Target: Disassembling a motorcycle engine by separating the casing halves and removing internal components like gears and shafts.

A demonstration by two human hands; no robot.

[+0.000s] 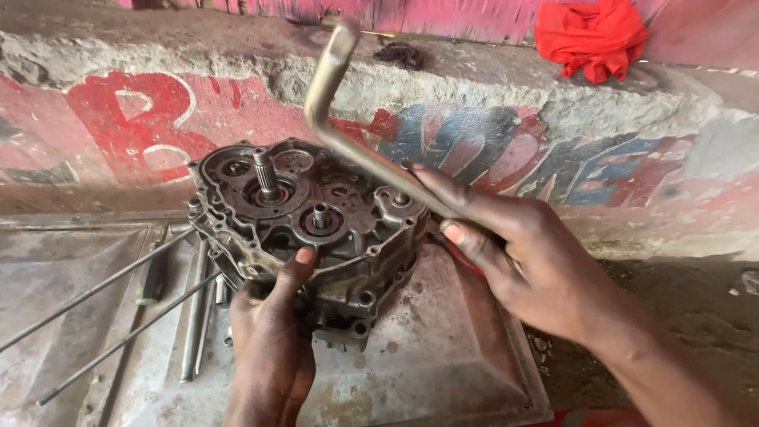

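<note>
engine case (316,229): dark grey, oily brown stains | bent bar (340,119): dull tan metal | cloth (589,35): bright red | wall (118,126): red, blue, black painted lettering | tray (443,356): grey, rust-mottled

The left hand (269,340) reaches up with thumb raised, and the right hand (514,253) is clenched, fingers curled.

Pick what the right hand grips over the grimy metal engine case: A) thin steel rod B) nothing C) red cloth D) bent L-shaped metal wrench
D: the right hand closes around the bent L-shaped metal wrench, whose lower end meets the grimy metal engine case.
</note>
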